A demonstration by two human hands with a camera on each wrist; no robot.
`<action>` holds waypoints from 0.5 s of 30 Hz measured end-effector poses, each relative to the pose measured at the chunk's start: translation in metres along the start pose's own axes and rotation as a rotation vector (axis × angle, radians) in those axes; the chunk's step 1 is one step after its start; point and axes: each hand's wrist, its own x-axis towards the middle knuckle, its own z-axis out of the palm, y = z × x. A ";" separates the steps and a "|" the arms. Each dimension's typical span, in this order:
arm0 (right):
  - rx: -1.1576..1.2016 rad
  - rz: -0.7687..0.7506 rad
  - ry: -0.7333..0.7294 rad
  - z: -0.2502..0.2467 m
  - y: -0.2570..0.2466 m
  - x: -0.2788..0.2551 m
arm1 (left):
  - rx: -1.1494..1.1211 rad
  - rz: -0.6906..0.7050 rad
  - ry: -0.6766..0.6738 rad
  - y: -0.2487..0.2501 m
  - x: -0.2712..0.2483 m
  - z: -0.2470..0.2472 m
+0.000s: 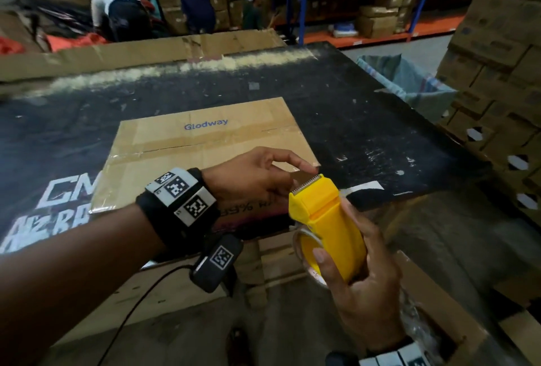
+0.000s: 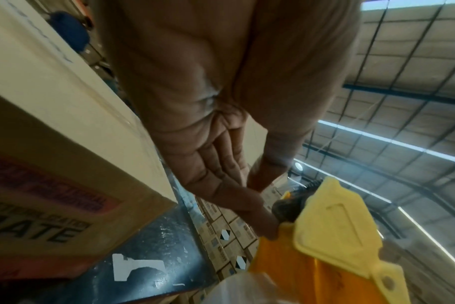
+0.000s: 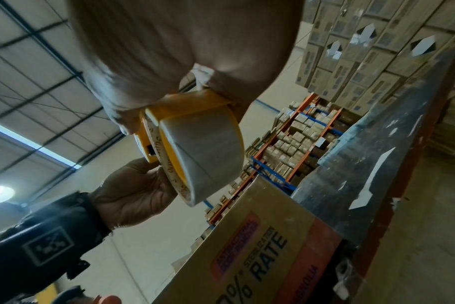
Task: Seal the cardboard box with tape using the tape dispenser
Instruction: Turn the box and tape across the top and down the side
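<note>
A closed cardboard box printed "Glodway" lies on the black table, with old tape along its seam. In front of it my right hand grips a yellow tape dispenser, serrated blade pointing up and away. The clear tape roll sits in the dispenser under my right palm. My left hand reaches across to the blade, where thumb and fingertips pinch together, seemingly on the clear tape end. The box's near side stands to the left of that hand.
A bin lined with a plastic bag stands off the table's right edge. Stacked cartons rise on the right, and an open carton is at my lower right. Flattened cardboard lies along the far edge. People work at shelves behind.
</note>
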 end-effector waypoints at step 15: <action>-0.189 -0.096 -0.228 0.103 -0.068 0.039 | 0.065 0.061 0.102 -0.021 -0.076 -0.126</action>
